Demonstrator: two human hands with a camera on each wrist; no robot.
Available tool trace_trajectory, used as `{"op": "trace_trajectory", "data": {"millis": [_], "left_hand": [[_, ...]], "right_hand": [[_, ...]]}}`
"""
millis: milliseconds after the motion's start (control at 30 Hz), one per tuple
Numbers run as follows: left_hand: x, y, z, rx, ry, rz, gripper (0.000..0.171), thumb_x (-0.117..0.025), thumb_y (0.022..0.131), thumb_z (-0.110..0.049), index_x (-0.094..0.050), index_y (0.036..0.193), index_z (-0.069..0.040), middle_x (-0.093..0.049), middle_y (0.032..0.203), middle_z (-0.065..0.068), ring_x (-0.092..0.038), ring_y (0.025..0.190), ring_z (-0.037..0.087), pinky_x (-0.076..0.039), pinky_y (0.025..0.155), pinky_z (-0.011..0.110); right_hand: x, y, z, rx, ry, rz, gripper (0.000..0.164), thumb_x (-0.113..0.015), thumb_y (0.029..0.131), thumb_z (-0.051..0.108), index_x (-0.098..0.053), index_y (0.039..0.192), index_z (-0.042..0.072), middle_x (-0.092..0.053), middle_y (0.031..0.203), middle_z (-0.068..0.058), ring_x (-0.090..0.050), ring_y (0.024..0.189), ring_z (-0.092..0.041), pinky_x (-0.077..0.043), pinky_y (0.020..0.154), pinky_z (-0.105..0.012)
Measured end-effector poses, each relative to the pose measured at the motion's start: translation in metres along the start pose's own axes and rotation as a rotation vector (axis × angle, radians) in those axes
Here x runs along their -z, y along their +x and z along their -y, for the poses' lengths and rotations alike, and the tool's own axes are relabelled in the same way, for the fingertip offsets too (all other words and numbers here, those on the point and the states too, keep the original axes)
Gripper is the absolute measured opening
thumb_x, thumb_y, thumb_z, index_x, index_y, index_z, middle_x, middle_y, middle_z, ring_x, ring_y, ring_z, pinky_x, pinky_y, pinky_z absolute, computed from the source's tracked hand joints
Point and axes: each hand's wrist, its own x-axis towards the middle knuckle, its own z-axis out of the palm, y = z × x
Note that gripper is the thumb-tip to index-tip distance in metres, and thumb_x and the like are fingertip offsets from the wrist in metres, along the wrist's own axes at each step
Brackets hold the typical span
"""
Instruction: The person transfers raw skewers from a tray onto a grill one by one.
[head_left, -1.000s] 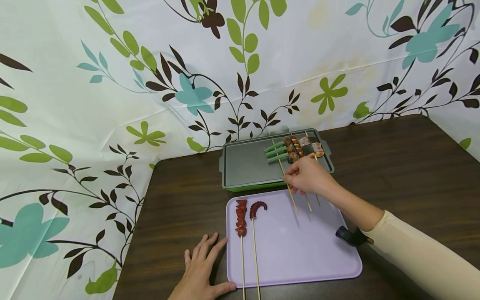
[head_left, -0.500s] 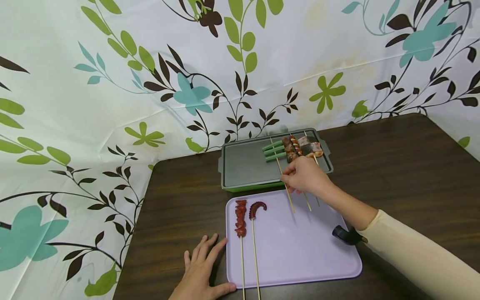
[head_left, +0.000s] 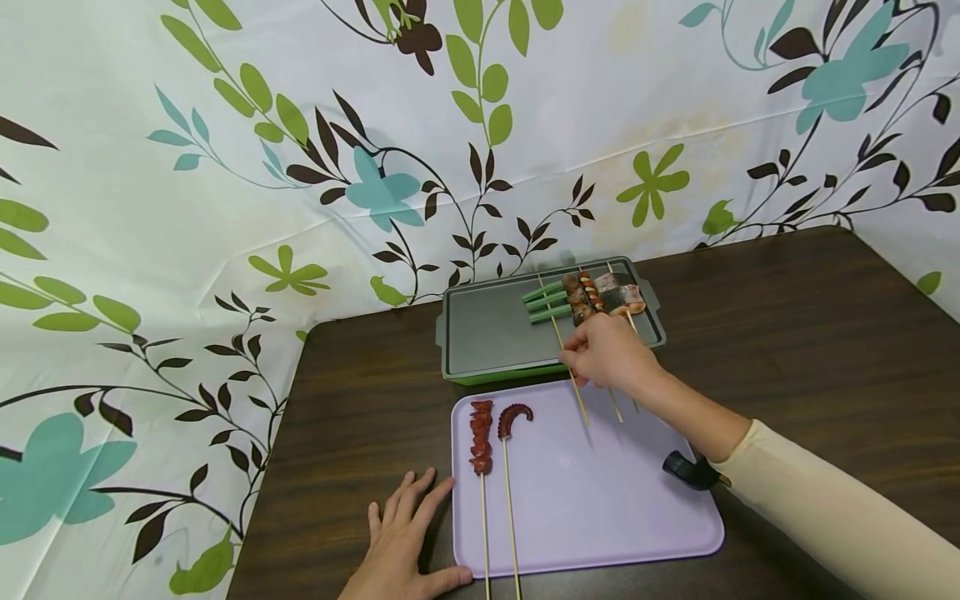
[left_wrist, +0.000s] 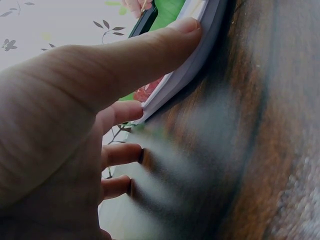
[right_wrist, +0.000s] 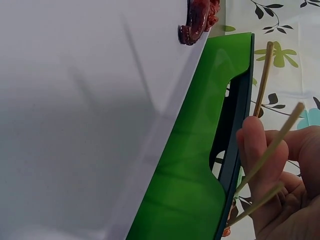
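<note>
My right hand [head_left: 609, 354] pinches the thin wooden stick of a skewer with three green vegetable pieces [head_left: 550, 313], which lies over the grill plate [head_left: 487, 329]. In the right wrist view the pinched stick [right_wrist: 264, 80] stands between thumb and fingertips, and two other stick ends [right_wrist: 280, 137] pass in front of the hand. My left hand [head_left: 405, 542] rests with spread fingers at the left edge of the lavender tray [head_left: 600, 508], thumb at its near corner. On that tray lie a red meat skewer [head_left: 482, 442] and an octopus tentacle skewer [head_left: 514, 419].
Right of the green pieces, a brown meat skewer [head_left: 577, 296], a thin red-and-pale skewer [head_left: 590, 290] and a fish skewer [head_left: 622, 293] lie on the plate. The plate's green base [right_wrist: 195, 165] stands just behind the tray on a dark wooden table [head_left: 765, 333]; a patterned cloth hangs behind.
My right hand has shifted slightly left, drawing the green vegetable skewer a little away from the brown meat skewer. My left hand has stayed in place.
</note>
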Motion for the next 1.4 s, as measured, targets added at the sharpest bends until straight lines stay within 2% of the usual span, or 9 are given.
{"op": "trace_trajectory", "data": {"millis": [533, 933, 1267, 1400], "left_hand": [[-0.001, -0.002, 0.001, -0.032, 0.006, -0.026, 0.098, -0.069, 0.067, -0.071, -0.03, 0.149, -0.035, -0.027, 0.155, 0.005, -0.014, 0.141, 0.04, -0.003, 0.092, 0.08], [0.0, -0.002, -0.001, -0.012, 0.007, -0.013, 0.097, -0.067, 0.067, -0.072, -0.031, 0.149, -0.035, -0.028, 0.155, 0.003, -0.015, 0.141, 0.039, -0.003, 0.092, 0.081], [0.002, -0.001, -0.002, -0.01, 0.017, -0.01, 0.098, -0.066, 0.067, -0.073, -0.03, 0.149, -0.035, -0.028, 0.155, 0.002, -0.015, 0.142, 0.039, -0.004, 0.092, 0.081], [0.002, -0.001, -0.003, -0.013, 0.023, -0.01, 0.098, -0.067, 0.066, -0.073, -0.03, 0.149, -0.035, -0.028, 0.155, 0.003, -0.014, 0.142, 0.038, -0.003, 0.093, 0.08]], "right_hand": [[-0.003, 0.002, 0.004, 0.046, -0.023, -0.017, 0.016, -0.067, 0.088, 0.021, -0.076, 0.09, 0.007, -0.064, 0.054, 0.007, -0.065, 0.05, -0.019, -0.048, 0.045, -0.029], [-0.001, -0.001, 0.005, 0.035, -0.023, -0.006, 0.018, -0.066, 0.089, 0.022, -0.076, 0.092, 0.008, -0.064, 0.055, 0.006, -0.065, 0.051, -0.019, -0.048, 0.047, -0.029], [0.006, -0.01, 0.002, 0.034, 0.009, -0.011, 0.019, -0.065, 0.089, 0.021, -0.075, 0.098, 0.008, -0.066, 0.057, 0.004, -0.065, 0.054, -0.017, -0.046, 0.044, -0.031], [0.007, -0.018, 0.003, 0.07, 0.001, -0.029, 0.018, -0.066, 0.089, 0.021, -0.076, 0.095, 0.008, -0.063, 0.054, 0.007, -0.063, 0.051, -0.015, -0.044, 0.043, -0.03]]}}
